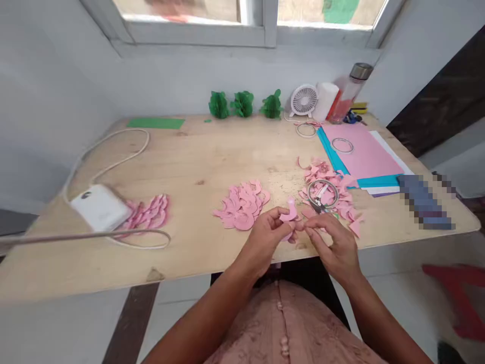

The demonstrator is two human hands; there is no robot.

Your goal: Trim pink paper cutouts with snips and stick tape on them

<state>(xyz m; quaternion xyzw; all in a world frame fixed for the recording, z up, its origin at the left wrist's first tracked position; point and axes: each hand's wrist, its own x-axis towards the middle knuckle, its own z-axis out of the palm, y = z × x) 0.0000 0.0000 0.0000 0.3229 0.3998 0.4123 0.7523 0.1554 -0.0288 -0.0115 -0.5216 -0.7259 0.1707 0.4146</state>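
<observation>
A curved pink paper cut-out is held above the front edge of the wooden table, pinched between the thumb and fingers of the left hand. The fingertips of the right hand are brought close together at the right side of the held piece; whether paper is gripped between them cannot be told. The hands are placed close to each other. To the left of the left hand, a pile of pink cut-outs is spread on the table. Beyond the right hand, a heap of pink paper scraps is noted, with a tape roll laid on it. Further right, a pink sheet is stacked over blue sheets, and a second tape roll is set on the pink. At far left, a row of pink cut pieces is seen just beside a white device. Along the wall, three green honeycomb paper ornaments are lined up, followed rightward by a small white fan and a clear bottle. A green paper strip is laid near the rear left edge.
</observation>
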